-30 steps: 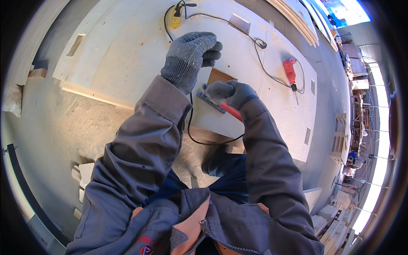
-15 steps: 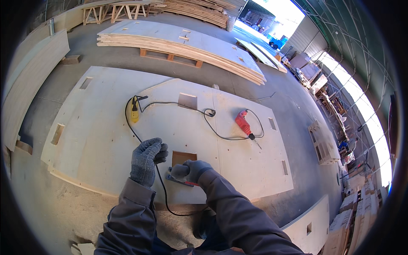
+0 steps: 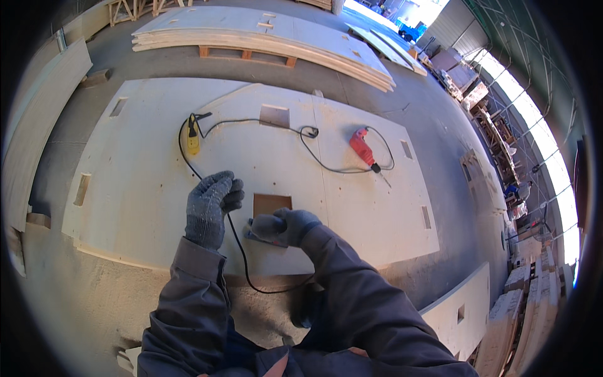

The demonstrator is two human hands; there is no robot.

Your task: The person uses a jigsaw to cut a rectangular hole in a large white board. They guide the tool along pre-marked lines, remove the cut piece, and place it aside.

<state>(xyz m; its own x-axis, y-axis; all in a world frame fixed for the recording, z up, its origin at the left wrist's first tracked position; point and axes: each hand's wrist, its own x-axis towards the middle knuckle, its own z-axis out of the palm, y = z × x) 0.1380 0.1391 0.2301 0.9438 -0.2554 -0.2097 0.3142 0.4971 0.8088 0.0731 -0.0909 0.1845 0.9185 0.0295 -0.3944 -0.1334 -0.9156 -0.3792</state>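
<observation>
My left hand [image 3: 215,207], in a grey glove, is closed with the black power cable [image 3: 241,251] running through it. My right hand [image 3: 295,226], gloved too, grips a corded power tool [image 3: 267,229] with a rounded dark body and a flat base. The glove hides much of the tool, so I cannot tell its exact kind. Its base rests on the pale plywood panel [image 3: 144,188], at the near side of a rectangular cutout [image 3: 270,202]. The cable loops below the panel's near edge, back toward my right forearm.
A yellow socket block [image 3: 192,139] with plugged-in cables lies farther up the panel. A red drill [image 3: 361,147] lies to the right, its bit pointing near-right. Beyond is a stack of plywood sheets [image 3: 251,38] on a pallet [image 3: 247,55]. Another panel [image 3: 468,308] stands at the lower right.
The view has tilted, so the panel and the things on it sit higher in the picture. Both hands keep much the same places over the panel; the tool's red part shows less now.
</observation>
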